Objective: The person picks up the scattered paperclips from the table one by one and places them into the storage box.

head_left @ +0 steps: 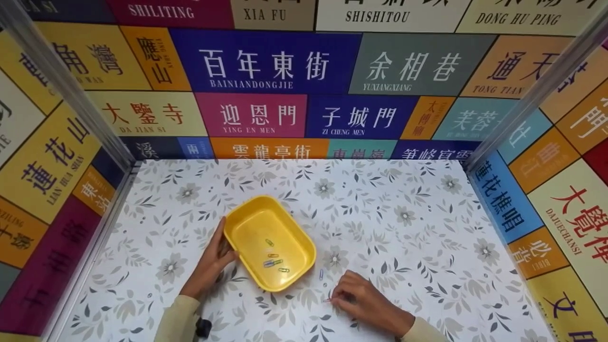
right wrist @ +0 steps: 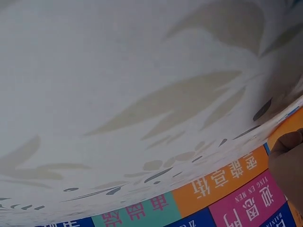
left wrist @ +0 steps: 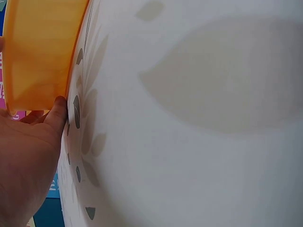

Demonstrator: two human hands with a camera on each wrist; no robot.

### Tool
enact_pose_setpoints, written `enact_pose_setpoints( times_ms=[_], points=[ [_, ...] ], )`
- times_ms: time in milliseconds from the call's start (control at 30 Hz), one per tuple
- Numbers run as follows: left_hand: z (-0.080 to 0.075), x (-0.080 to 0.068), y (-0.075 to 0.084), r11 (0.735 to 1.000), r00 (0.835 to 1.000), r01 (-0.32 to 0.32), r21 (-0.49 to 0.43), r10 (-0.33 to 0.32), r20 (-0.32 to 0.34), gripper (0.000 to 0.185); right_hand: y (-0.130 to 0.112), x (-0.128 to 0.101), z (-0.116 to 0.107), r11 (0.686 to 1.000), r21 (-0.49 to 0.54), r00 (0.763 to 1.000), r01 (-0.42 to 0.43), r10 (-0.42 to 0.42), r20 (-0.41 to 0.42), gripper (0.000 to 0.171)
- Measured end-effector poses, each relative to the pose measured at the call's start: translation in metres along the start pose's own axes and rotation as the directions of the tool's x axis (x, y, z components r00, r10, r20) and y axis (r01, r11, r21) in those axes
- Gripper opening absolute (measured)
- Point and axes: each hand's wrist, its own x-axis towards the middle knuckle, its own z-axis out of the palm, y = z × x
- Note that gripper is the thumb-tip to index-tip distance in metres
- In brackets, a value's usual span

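In the head view a yellow plastic tray sits on the table, with several coloured paper clips on its floor. My left hand holds its left side, fingers along the wall and thumb at the near edge. The left wrist view shows the thumb against the orange-looking tray wall. Right of the tray, my right hand is low over the table, its curled fingertips pinching a small red paper clip. A blue paper clip lies just beyond those fingers. In the right wrist view only part of the hand shows.
White cloth with grey leaves and flowers covers the table. Panels with colourful printed signs stand at the back, left and right, with clear strips at the corners. A small black object is at the left sleeve.
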Motion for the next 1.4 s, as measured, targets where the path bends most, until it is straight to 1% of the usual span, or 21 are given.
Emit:
enact_pose_setpoints(
  times_ms=[100,233,467,533,667,900,1133,1400],
  points=[
    [0.000,0.001,0.000,1.000,1.000,0.002,-0.001,-0.002,-0.001,0.097,0.001,0.002,-0.002,1.000,-0.006,1.000,0.024,-0.024,-0.018,0.018],
    [0.000,0.001,-0.001,1.000,1.000,-0.001,0.000,0.001,-0.002,0.098,0.001,0.004,-0.004,1.000,-0.003,1.000,0.015,-0.015,-0.019,0.019],
    [0.000,0.001,-0.002,1.000,1.000,-0.030,-0.007,0.030,0.005,0.100,0.000,0.009,-0.007,1.000,-0.022,1.000,0.018,-0.018,-0.006,0.019],
    [0.000,0.001,-0.002,1.000,1.000,-0.030,-0.009,0.030,0.005,0.100,0.000,0.010,-0.008,0.999,-0.028,1.000,0.020,-0.020,-0.007,0.017],
    [0.000,0.002,-0.002,1.000,1.000,-0.022,-0.001,0.022,0.001,0.099,0.001,0.012,-0.009,0.998,-0.039,0.998,0.059,-0.060,-0.022,0.018],
    [0.000,0.002,-0.001,1.000,1.000,-0.029,-0.012,0.029,0.005,0.099,0.001,0.015,-0.011,0.998,-0.029,0.998,0.060,-0.061,-0.021,0.018],
    [0.001,0.002,-0.001,0.999,1.000,-0.028,-0.021,0.028,0.000,0.099,-0.001,0.021,-0.014,0.995,-0.064,0.997,0.072,-0.072,-0.010,0.019],
    [0.000,0.001,-0.001,1.000,1.000,-0.024,-0.008,0.024,0.006,0.098,-0.004,0.030,-0.016,0.993,-0.084,0.996,0.084,-0.084,-0.001,0.016]
  ],
)
